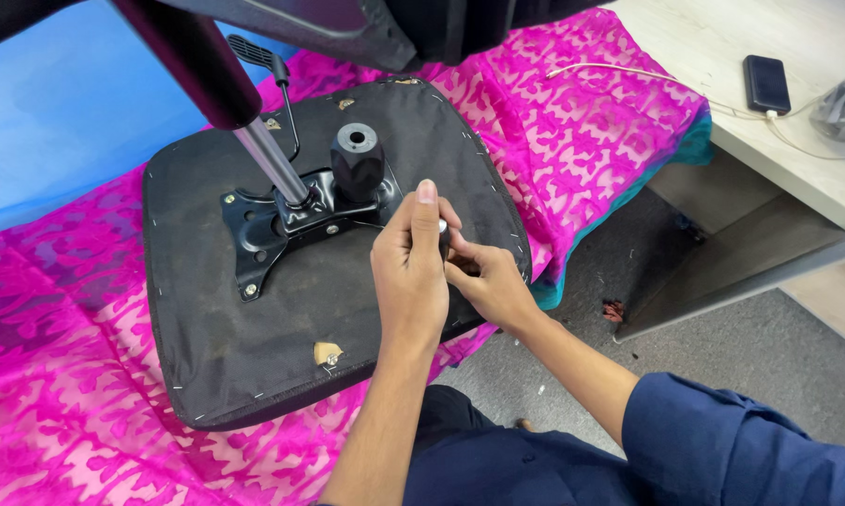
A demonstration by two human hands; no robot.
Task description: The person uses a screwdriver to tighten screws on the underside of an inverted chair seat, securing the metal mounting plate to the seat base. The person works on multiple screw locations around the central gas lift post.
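An upside-down office chair seat (216,328) with black fabric underside lies on a pink patterned cloth (57,394). A black metal mechanism plate (263,230) is bolted to its middle, with a black knob (357,161) and a gas cylinder (254,122) rising from it. My left hand (408,272) and my right hand (488,281) meet over the seat's right part, just right of the plate. Both pinch a small dark part with a silver end (443,228); what it is stays mostly hidden by my fingers.
A thin lever with a black paddle (258,54) sticks out behind the cylinder. A light wooden desk (797,159) at the right holds a dark phone (767,82) on a white cable (628,75) and a clear bag (844,103). Grey carpet (628,281) lies below.
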